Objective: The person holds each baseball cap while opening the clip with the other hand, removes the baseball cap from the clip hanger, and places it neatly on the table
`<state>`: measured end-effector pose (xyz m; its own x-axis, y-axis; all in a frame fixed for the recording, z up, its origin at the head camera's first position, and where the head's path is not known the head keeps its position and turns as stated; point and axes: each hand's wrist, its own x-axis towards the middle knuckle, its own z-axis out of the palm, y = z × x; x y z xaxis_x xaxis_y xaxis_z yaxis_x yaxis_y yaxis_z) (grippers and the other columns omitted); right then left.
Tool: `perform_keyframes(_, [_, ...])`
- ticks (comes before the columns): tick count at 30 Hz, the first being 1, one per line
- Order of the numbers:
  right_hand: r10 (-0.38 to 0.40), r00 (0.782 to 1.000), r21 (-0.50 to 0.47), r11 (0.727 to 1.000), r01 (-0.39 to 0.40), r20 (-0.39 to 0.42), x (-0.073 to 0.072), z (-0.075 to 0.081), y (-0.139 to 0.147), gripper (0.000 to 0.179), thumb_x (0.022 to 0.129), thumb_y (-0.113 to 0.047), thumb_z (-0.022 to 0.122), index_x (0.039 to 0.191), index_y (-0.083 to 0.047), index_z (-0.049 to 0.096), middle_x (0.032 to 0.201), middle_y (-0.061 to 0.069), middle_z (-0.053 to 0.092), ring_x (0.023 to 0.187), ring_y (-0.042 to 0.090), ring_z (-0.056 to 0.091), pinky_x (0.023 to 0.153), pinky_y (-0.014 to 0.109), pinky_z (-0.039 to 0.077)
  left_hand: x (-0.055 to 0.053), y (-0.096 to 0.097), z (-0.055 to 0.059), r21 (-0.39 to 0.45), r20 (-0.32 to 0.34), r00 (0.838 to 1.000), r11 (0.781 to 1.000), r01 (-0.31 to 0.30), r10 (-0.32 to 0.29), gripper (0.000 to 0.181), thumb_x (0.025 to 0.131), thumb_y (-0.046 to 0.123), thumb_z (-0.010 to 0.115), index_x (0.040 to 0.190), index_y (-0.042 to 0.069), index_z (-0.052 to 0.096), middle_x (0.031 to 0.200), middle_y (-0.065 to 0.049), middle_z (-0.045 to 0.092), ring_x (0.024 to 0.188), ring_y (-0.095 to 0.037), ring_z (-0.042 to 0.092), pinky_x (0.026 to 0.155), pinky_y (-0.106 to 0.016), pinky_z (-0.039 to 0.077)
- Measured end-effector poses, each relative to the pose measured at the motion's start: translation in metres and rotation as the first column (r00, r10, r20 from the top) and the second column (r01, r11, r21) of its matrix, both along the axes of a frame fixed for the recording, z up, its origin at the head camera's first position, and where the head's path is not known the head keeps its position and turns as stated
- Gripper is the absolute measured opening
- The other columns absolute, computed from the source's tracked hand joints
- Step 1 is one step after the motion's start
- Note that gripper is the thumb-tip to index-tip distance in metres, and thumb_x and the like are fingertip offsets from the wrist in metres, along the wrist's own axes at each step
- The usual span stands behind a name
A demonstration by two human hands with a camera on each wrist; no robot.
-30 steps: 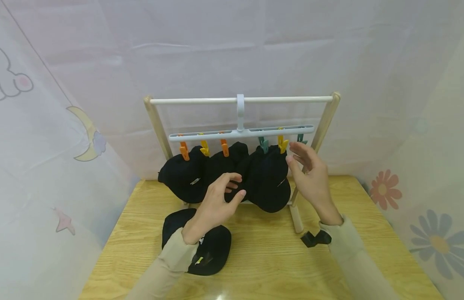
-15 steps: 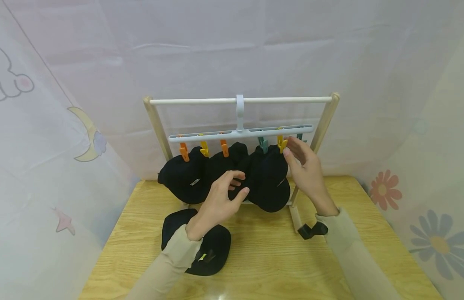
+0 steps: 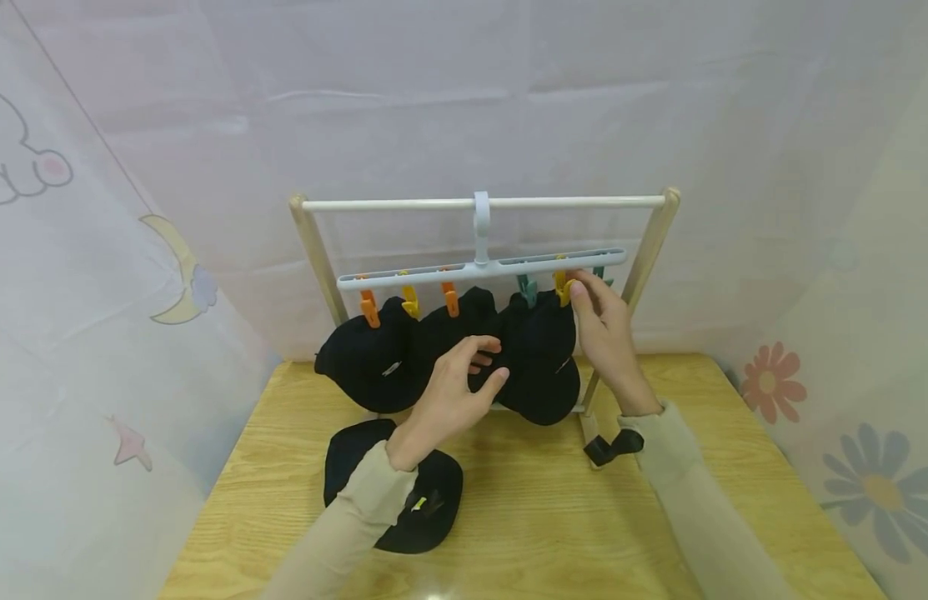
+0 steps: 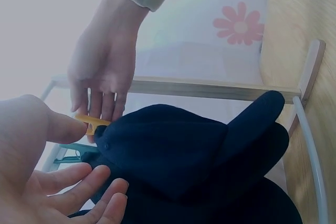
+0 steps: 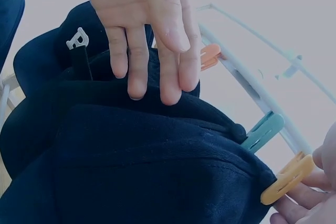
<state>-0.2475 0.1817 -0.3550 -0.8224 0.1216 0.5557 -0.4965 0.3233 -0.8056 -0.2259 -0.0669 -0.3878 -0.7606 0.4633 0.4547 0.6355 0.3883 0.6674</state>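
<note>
one black cap (image 3: 542, 354) looks soft and light, best held by its crown, the right hand (image 3: 604, 327) pinching the yellow clip (image 3: 563, 292), the left hand (image 3: 452, 390) relaxed, empty.

Pale creased walls (image 3: 464, 100) stand behind and beside the wooden counter (image 3: 539, 525); they carry printed flowers (image 3: 767, 382) and a yellow moon (image 3: 182, 253).

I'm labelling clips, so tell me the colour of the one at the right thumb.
Yellow; that clip shows best in the right wrist view.
</note>
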Motion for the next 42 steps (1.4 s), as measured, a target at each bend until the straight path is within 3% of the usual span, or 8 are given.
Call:
perform_keyframes(4, [0.016,1.0,-0.024,1.0,-0.016,0.005,-0.006,-0.002,0.002,0.044,0.116,-0.025,0.046,0.148,0.004,0.058,0.148,0.02,0.062,0.134,0.024,0.057,0.11,0.022,0.043,-0.001,0.005,0.001,-0.009,0.005,1.0,1.0,-0.009,0.009,0.041,0.106,0.02,0.069,0.142,0.004,0.06,0.138,-0.011,0.065,0.119,-0.028,0.067,0.102,-0.042,0.057])
perform_keyframes(11, [0.116,0.993,-0.069,0.991,-0.118,-0.029,-0.017,-0.004,0.005,0.042,0.117,-0.025,0.045,0.135,0.009,0.063,0.128,0.024,0.067,0.119,0.011,0.06,0.109,0.021,0.044,-0.002,0.013,0.002,-0.029,0.016,0.999,0.999,-0.037,0.037,0.045,0.106,0.022,0.069,0.145,0.003,0.058,0.14,-0.012,0.064,0.122,-0.029,0.066,0.104,-0.042,0.056])
perform_keyframes(18, [0.179,0.982,-0.099,0.978,-0.184,-0.06,-0.021,-0.004,0.006,0.044,0.117,-0.022,0.043,0.128,0.016,0.061,0.109,-0.007,0.07,0.113,0.021,0.063,0.104,0.021,0.046,-0.004,0.017,0.002,-0.038,0.016,0.998,0.997,-0.067,0.067,0.047,0.105,0.025,0.068,0.146,0.003,0.057,0.143,-0.012,0.062,0.128,-0.029,0.062,0.109,-0.045,0.052])
perform_keyframes(20, [0.187,0.981,-0.098,0.977,-0.192,-0.056,-0.021,-0.004,0.007,0.044,0.117,-0.021,0.043,0.128,0.017,0.06,0.109,-0.01,0.07,0.113,0.022,0.064,0.105,0.021,0.046,-0.005,0.018,0.002,-0.038,0.023,0.997,0.996,-0.076,0.077,0.047,0.105,0.025,0.069,0.146,0.004,0.058,0.142,-0.011,0.062,0.126,-0.028,0.062,0.109,-0.043,0.052])
perform_keyframes(25, [0.187,0.982,-0.098,0.977,-0.189,-0.03,-0.021,-0.004,0.008,0.044,0.117,-0.025,0.044,0.128,0.014,0.062,0.109,-0.01,0.071,0.112,0.017,0.065,0.107,0.02,0.045,-0.006,0.021,0.002,-0.028,0.04,0.996,0.996,-0.082,0.083,0.044,0.105,0.023,0.07,0.143,0.004,0.059,0.138,-0.011,0.062,0.115,-0.027,0.065,0.104,-0.042,0.055])
perform_keyframes(30, [0.208,0.978,-0.112,0.971,-0.21,-0.024,-0.02,-0.005,0.009,0.044,0.117,-0.025,0.045,0.131,0.014,0.061,0.118,0.004,0.072,0.114,0.029,0.066,0.106,0.021,0.048,-0.006,0.025,0.002,-0.024,0.041,0.996,0.997,-0.079,0.08,0.042,0.105,0.022,0.069,0.141,0.004,0.06,0.131,-0.012,0.063,0.111,-0.026,0.064,0.1,-0.042,0.056])
perform_keyframes(35, [0.232,0.973,-0.11,0.967,-0.228,0.02,-0.018,-0.005,0.009,0.046,0.116,-0.028,0.046,0.138,0.01,0.06,0.126,0.014,0.069,0.118,0.026,0.065,0.115,0.03,0.044,-0.006,0.029,0.001,-0.048,0.049,0.995,0.995,-0.087,0.089,0.044,0.104,0.024,0.069,0.142,0.003,0.06,0.132,-0.013,0.064,0.118,-0.027,0.064,0.103,-0.04,0.056])
perform_keyframes(42, [0.237,0.966,-0.087,0.97,-0.229,0.101,-0.015,-0.003,0.01,0.052,0.115,-0.036,0.048,0.142,0.006,0.058,0.13,0.006,0.068,0.128,0.017,0.059,0.128,0.055,0.03,-0.008,0.034,0.003,-0.046,0.1,0.99,0.995,-0.092,0.096,0.05,0.105,0.029,0.068,0.148,0.005,0.056,0.142,-0.014,0.066,0.129,-0.03,0.064,0.109,-0.047,0.054])
